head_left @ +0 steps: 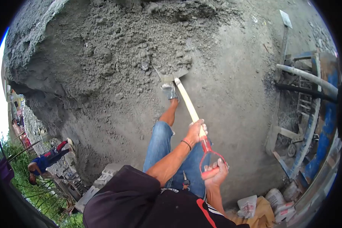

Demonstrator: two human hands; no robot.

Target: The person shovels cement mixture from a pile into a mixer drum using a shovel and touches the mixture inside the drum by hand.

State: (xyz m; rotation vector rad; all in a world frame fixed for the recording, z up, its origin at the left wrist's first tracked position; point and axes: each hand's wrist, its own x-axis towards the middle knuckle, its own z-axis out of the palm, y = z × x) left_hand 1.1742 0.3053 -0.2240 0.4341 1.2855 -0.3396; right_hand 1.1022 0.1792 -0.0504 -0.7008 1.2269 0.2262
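A shovel (188,99) with a pale shaft and a red D-shaped handle slants away from my body. My left hand (195,131) is closed around the shaft just above the red socket. At the near end, my right hand (217,173) grips the crossbar of the D-handle. The metal blade (180,73) lies low at the edge of a heap of damp grey sand (117,57), just in front of my foot (170,91). Loose clumps lie around the blade.
A blue metal frame machine (323,133) with pipes stands on the right. Several sacks (275,199) sit at lower right. Another person (45,161) is at far left, near concrete blocks (102,178). A steep sand bank (34,49) rises at upper left.
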